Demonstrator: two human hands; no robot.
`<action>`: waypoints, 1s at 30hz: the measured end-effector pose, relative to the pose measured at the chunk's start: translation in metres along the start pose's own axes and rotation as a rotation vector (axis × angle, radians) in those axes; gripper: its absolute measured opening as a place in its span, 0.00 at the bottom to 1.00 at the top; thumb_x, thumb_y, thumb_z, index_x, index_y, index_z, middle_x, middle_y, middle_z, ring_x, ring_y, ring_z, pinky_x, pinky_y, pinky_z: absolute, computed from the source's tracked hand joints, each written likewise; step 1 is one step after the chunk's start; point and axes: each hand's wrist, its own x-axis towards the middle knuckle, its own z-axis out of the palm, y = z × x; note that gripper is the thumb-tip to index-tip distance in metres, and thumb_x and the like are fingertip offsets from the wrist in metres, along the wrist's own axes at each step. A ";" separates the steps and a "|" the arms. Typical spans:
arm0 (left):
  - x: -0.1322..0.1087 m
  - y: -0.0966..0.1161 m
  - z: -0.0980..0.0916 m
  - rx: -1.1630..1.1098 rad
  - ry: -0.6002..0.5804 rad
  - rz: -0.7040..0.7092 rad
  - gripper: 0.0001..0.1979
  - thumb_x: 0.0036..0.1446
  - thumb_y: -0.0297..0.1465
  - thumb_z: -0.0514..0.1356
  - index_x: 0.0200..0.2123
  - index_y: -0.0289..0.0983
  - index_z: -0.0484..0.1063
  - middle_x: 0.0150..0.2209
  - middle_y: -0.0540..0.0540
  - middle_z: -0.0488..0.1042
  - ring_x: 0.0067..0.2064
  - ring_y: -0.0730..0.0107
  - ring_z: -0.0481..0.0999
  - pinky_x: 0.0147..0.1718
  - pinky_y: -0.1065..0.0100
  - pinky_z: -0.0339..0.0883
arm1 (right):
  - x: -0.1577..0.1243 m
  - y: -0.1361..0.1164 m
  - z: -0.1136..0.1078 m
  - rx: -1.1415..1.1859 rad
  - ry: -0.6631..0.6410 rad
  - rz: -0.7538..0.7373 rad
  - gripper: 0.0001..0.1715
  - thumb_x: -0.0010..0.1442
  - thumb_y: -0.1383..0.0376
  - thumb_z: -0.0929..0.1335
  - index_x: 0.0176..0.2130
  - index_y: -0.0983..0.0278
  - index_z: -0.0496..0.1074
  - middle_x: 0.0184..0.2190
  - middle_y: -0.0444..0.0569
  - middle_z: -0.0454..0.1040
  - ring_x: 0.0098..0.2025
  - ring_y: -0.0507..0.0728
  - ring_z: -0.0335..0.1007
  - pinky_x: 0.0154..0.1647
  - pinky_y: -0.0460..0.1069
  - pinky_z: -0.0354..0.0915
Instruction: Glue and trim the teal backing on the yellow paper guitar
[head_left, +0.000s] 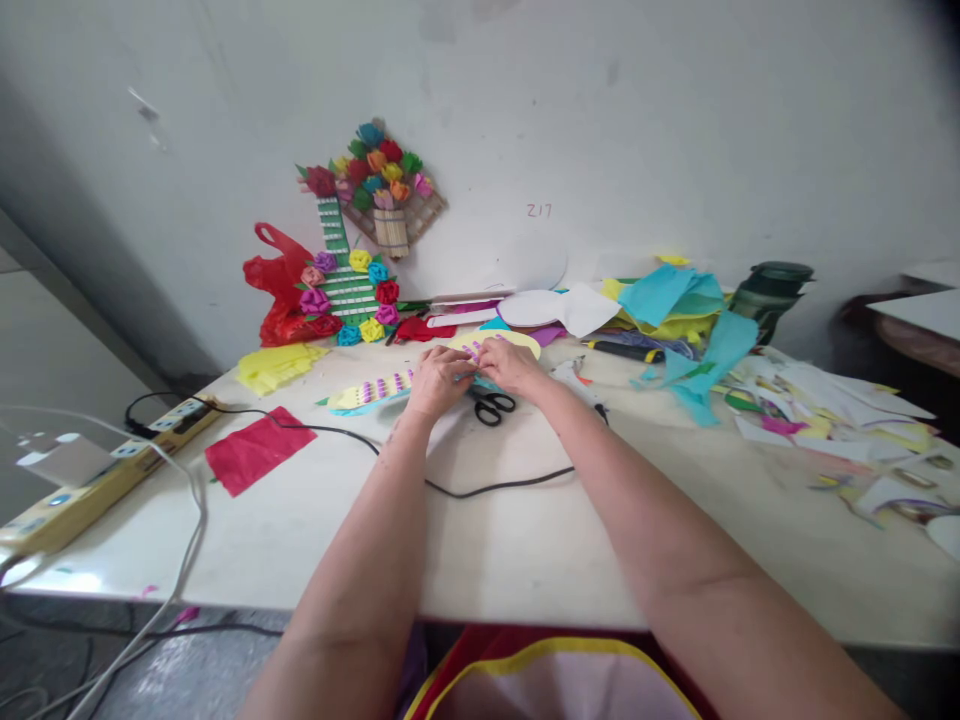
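A pale yellow paper craft (525, 345) with rows of purple bits and a light blue edge lies at the middle of the table; it looks guitar-shaped, but my hands cover its centre. My left hand (441, 380) is closed over its middle, fingers bent and pressed on it. My right hand (508, 363) meets it from the right, fingertips pinched together close to the left fingers. Whatever small thing the right fingertips hold is hidden. Just below both hands lie scissors with black handles (491, 407), blades partly under the craft.
A green flowered paper guitar (351, 290) and a red bag (281, 290) stand by the wall. A glue gun (571, 374) and its cable lie right of the hands. Paper scraps (825, 400) and a dark bottle (769, 300) are right; a power strip (82, 490) and red paper (259, 450) left.
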 end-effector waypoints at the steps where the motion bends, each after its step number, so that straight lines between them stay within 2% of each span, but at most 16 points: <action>1: 0.000 0.000 0.000 0.004 -0.004 0.003 0.08 0.49 0.31 0.61 0.34 0.45 0.78 0.41 0.50 0.76 0.43 0.62 0.69 0.45 0.60 0.58 | 0.000 0.000 0.000 0.003 0.004 -0.001 0.12 0.59 0.65 0.63 0.35 0.60 0.76 0.44 0.48 0.71 0.44 0.55 0.66 0.45 0.49 0.58; 5: 0.000 0.001 0.000 0.017 -0.022 0.017 0.07 0.49 0.30 0.61 0.33 0.43 0.78 0.40 0.49 0.76 0.42 0.63 0.69 0.43 0.61 0.60 | 0.000 0.000 0.002 0.023 0.010 -0.034 0.11 0.58 0.65 0.63 0.35 0.60 0.76 0.43 0.46 0.71 0.43 0.54 0.67 0.50 0.50 0.56; 10: 0.000 0.000 0.004 0.009 -0.047 0.035 0.05 0.49 0.31 0.61 0.31 0.43 0.78 0.38 0.48 0.76 0.40 0.64 0.70 0.41 0.62 0.61 | -0.001 0.002 0.005 0.046 -0.029 -0.039 0.12 0.58 0.66 0.62 0.35 0.60 0.76 0.44 0.45 0.70 0.41 0.53 0.67 0.40 0.48 0.60; 12: 0.000 -0.001 0.006 -0.002 -0.043 0.034 0.05 0.49 0.31 0.61 0.30 0.43 0.78 0.37 0.48 0.76 0.40 0.64 0.70 0.40 0.62 0.62 | -0.001 0.002 0.005 0.046 -0.042 -0.031 0.13 0.58 0.66 0.62 0.36 0.60 0.75 0.45 0.46 0.70 0.42 0.54 0.66 0.39 0.47 0.60; 19: -0.001 -0.001 0.011 -0.103 -0.033 -0.016 0.06 0.50 0.29 0.60 0.28 0.42 0.78 0.37 0.48 0.77 0.39 0.65 0.72 0.36 0.66 0.65 | 0.002 0.001 0.003 0.054 -0.083 -0.018 0.12 0.59 0.66 0.62 0.36 0.62 0.76 0.42 0.50 0.72 0.49 0.56 0.64 0.50 0.52 0.58; 22: -0.002 0.002 0.011 -0.157 -0.006 -0.064 0.05 0.50 0.29 0.60 0.29 0.42 0.77 0.39 0.49 0.77 0.40 0.66 0.73 0.38 0.67 0.66 | 0.002 0.003 0.003 0.055 -0.065 -0.055 0.13 0.59 0.68 0.62 0.36 0.63 0.76 0.40 0.50 0.73 0.47 0.56 0.65 0.53 0.52 0.55; 26: -0.001 0.003 0.009 -0.209 0.030 -0.149 0.04 0.47 0.28 0.62 0.29 0.41 0.77 0.39 0.48 0.77 0.41 0.66 0.73 0.39 0.66 0.67 | 0.001 0.003 0.002 0.030 -0.050 -0.036 0.12 0.59 0.67 0.62 0.36 0.62 0.76 0.42 0.50 0.72 0.47 0.56 0.65 0.50 0.51 0.57; 30: -0.001 0.002 0.008 -0.231 0.045 -0.146 0.03 0.46 0.29 0.63 0.28 0.40 0.75 0.40 0.48 0.76 0.42 0.65 0.72 0.40 0.66 0.66 | -0.001 -0.001 0.000 0.003 -0.051 -0.027 0.12 0.59 0.67 0.62 0.35 0.62 0.75 0.42 0.50 0.72 0.48 0.56 0.63 0.46 0.49 0.58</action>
